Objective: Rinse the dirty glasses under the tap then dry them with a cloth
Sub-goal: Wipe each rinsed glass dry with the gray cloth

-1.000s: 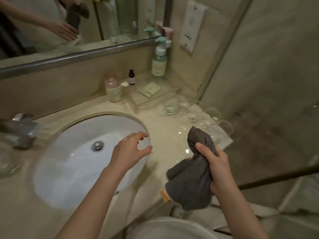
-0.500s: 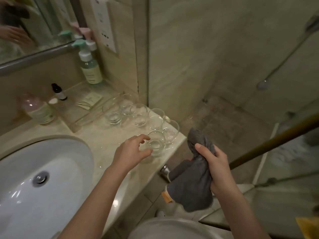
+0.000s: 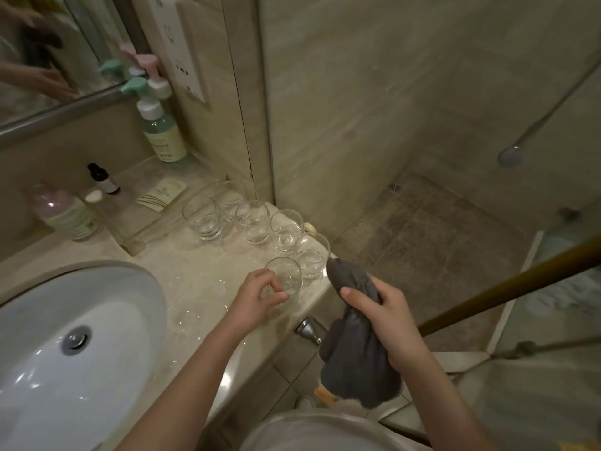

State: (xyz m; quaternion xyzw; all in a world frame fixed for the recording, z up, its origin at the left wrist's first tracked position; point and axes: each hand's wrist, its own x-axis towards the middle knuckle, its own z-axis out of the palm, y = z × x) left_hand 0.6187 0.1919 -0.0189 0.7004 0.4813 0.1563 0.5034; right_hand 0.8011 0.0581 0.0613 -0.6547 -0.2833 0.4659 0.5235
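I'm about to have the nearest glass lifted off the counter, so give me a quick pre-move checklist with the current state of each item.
1. Left hand curled round the nearest glass: ok.
2. Glass upright on the marble counter: ok.
3. Clearance from the neighbouring glass: not ok, they look nearly touching near the counter edge.
4. Grey cloth ready in the right hand: ok.
5. Path to the sink basin: ok.
6. Whether this glass is already rinsed: cannot tell.
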